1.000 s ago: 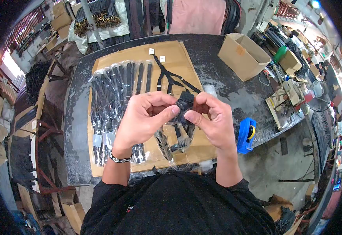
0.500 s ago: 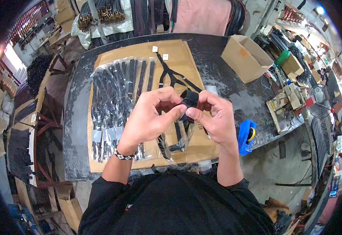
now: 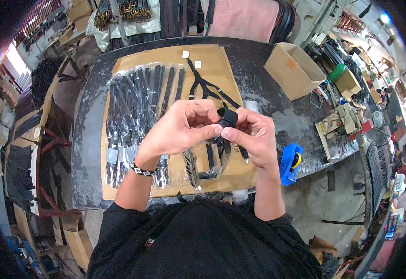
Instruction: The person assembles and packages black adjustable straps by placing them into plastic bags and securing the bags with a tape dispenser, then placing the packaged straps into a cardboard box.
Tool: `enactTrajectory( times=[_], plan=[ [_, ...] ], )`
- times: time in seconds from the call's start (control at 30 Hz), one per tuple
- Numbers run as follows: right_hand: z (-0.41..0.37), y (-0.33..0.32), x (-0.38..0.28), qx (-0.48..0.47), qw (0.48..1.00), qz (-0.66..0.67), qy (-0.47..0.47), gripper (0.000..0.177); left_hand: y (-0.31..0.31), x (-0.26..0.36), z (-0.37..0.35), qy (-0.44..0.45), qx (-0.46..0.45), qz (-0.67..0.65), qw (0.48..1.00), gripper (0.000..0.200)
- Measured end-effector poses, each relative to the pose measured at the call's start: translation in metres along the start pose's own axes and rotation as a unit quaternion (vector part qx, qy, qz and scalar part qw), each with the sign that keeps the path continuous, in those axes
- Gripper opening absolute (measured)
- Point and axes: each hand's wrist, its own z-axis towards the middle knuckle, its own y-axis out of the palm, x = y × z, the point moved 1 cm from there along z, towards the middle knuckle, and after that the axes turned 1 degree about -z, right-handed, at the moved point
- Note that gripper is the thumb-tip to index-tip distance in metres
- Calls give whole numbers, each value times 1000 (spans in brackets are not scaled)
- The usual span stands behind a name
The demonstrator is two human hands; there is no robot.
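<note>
Between my two hands is a black strap (image 3: 229, 116), bent into a loop. My left hand (image 3: 186, 128) pinches its left side with thumb and fingers, and my right hand (image 3: 253, 132) grips its right side; the thumb tips nearly meet in front. Behind the hands, black Y-shaped suspenders (image 3: 203, 84) lie on a flat cardboard sheet (image 3: 219, 65), near two small white tags (image 3: 197, 64). More black strap and clear plastic (image 3: 191, 168) show below the hands. To the left, several black straps in clear plastic bags (image 3: 137, 104) lie side by side.
A blue tape dispenser (image 3: 291, 163) stands on the dark table (image 3: 89, 153) to the right. An open cardboard box (image 3: 293, 72) sits at the back right, with a cluttered wooden rack (image 3: 326, 142) at the right edge. Straps with metal ends (image 3: 124, 14) hang beyond the table.
The camera view has shifted slightly. Both hands keep hold of the looped strap, and the left hand's fingers and wrist have turned a little.
</note>
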Motion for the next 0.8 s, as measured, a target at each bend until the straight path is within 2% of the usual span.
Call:
enactTrajectory(
  times=[0.13,0.37,0.47,0.57,0.8],
  plan=[
    [-1,11,1,45,997,68,11,17,1,4,-3,-10,4,32,999,10],
    [-2,19,5,76,996,41,18,11,-6,-10,-6,-18,16,-21,999,7],
    [-1,19,5,69,997,31,6,12,-6,-15,-8,5,20,-40,999,9],
    [-3,17,5,41,998,12,37,14,-9,-15,-9,-30,18,-36,999,9],
    [-4,12,3,-9,999,28,25,18,-3,-9,-10,-37,27,-1,999,11]
  ],
)
